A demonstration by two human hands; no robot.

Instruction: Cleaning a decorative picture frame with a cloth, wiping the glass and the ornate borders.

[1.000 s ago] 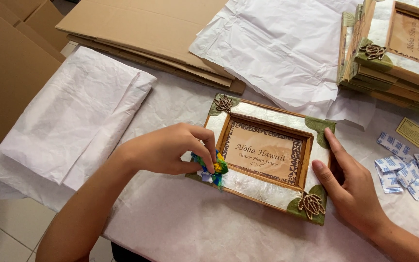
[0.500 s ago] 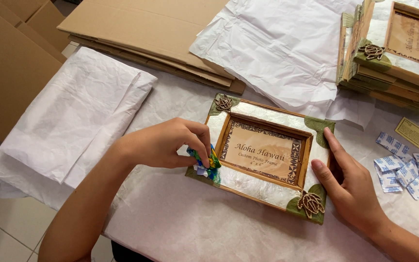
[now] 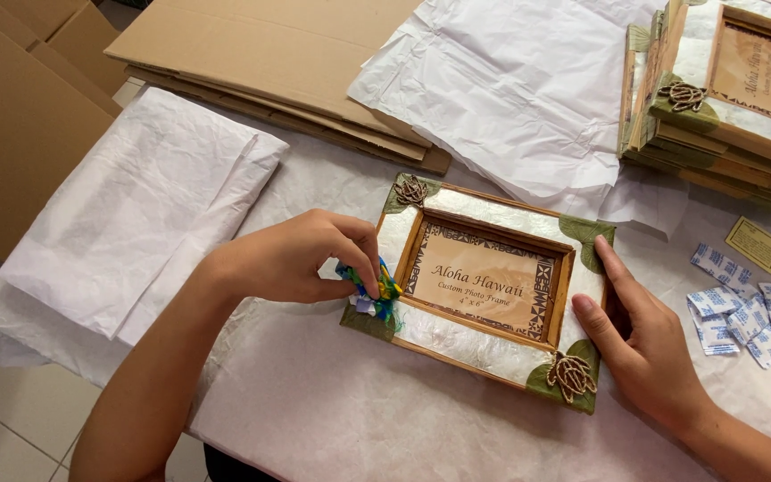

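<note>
Shell-faced picture frame lay flat on the paper-covered table, wood-edged, with green leaf corners and woven turtle ornaments. Left of the frame sat folded white tissue paper; beyond it, flattened cardboard and more crumpled tissue; to its upper right, a stack of similar frames; to its right, small blue-and-white sachets. The left hand had fingers pinched together on a colourful little ornament at the frame's left edge. The right hand lay against the frame's right edge, fingers extended, steadying it.
</note>
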